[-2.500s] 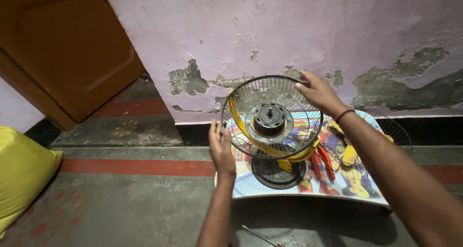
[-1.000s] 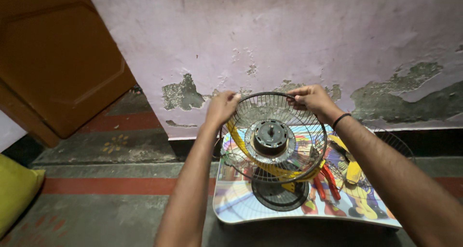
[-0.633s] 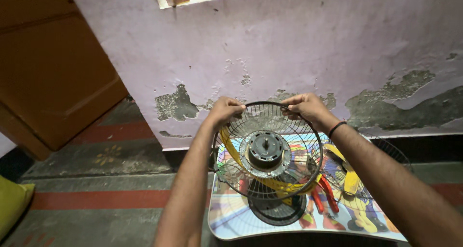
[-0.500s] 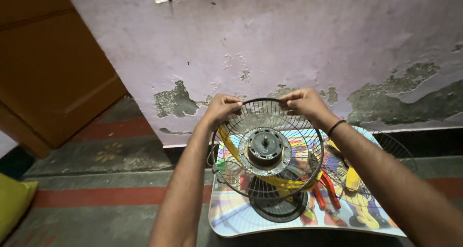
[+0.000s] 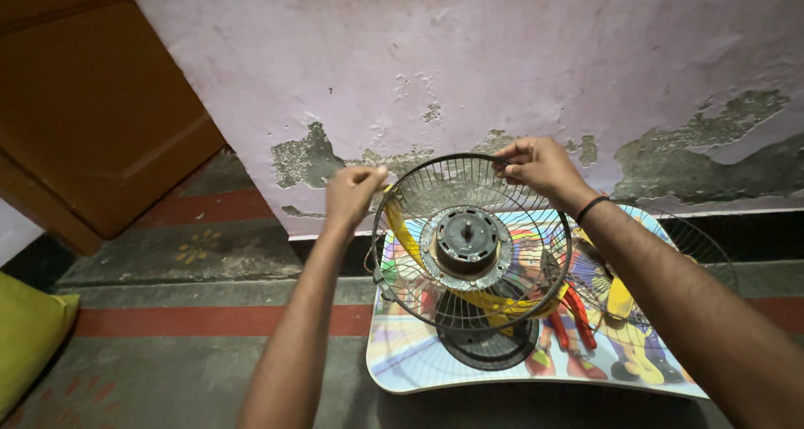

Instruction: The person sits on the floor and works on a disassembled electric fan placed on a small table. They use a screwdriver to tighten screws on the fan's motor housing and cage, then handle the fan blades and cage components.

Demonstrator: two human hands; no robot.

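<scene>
Since a moment ago my left hand (image 5: 353, 196) has slipped off the wire fan guard (image 5: 471, 240) and hovers just beside its left rim, fingers curled loosely together. Under both hands sits the colourful board (image 5: 402, 354), carrying the fan. My right hand (image 5: 540, 165) pinches the guard's top rim. Red pliers (image 5: 578, 316) lie below my right wrist.

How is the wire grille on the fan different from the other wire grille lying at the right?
The fan's rear grille stands upright around the motor, gripped by both hands; the loose grille lies nearly flat, untouched. The rear grille shows whole; the loose one is half hidden by the forearm. Both are round wire.
</scene>
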